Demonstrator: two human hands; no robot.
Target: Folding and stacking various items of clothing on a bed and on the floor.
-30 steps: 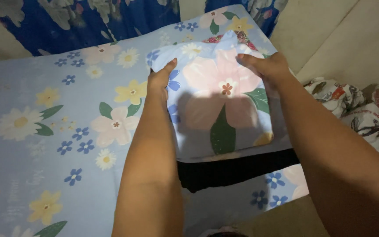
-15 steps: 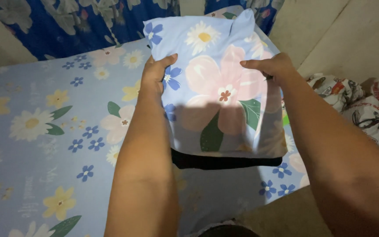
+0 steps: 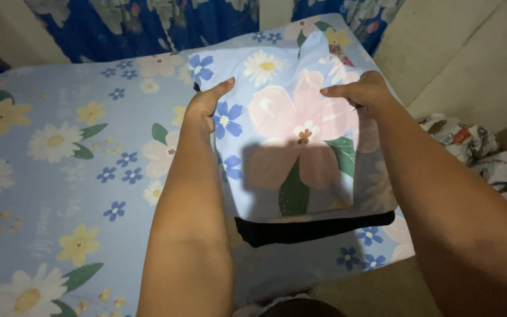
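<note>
There are two hands, one left hand (image 3: 203, 105) and one right hand (image 3: 362, 93). I count one folded flowered cloth (image 3: 291, 141), one black cloth (image 3: 312, 228) under it, one bed (image 3: 71, 176), and one heap of patterned cloth (image 3: 488, 152) beyond the bed's right edge.

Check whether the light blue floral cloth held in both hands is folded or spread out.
Folded: the light blue floral cloth forms a compact rectangle with straight edges, gripped by the left hand and right hand above a black fabric piece.

Folded cloth (image 3: 289, 147) lies on bed (image 3: 60, 176), between hands (image 3: 206, 105).
</note>
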